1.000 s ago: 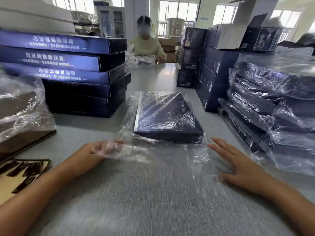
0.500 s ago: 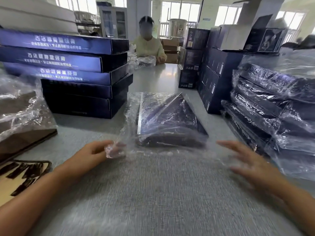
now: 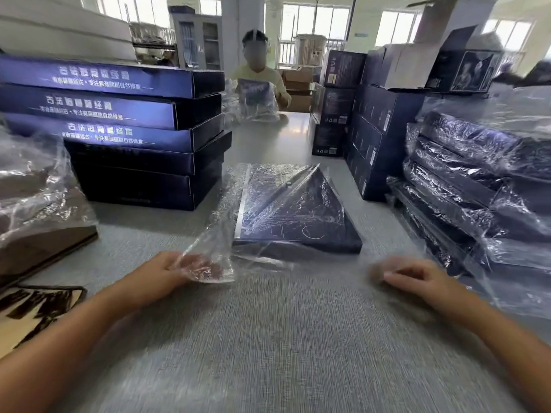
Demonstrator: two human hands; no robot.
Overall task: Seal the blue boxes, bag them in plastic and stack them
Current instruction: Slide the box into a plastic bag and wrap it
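Now your left grip is pinching the bag, your right grip is curling, hold unclear, while the box is lying lengthwise away on the counter, ahead between them.

We log a dark blue box with thin white line art, clear plastic bag, grey fine-weave table.

A box inside a plastic bag lies on the table. A stack of boxes stands left of it, a pile of bagged boxes right of it, a seated person behind it, and the left hand and right hand before it.
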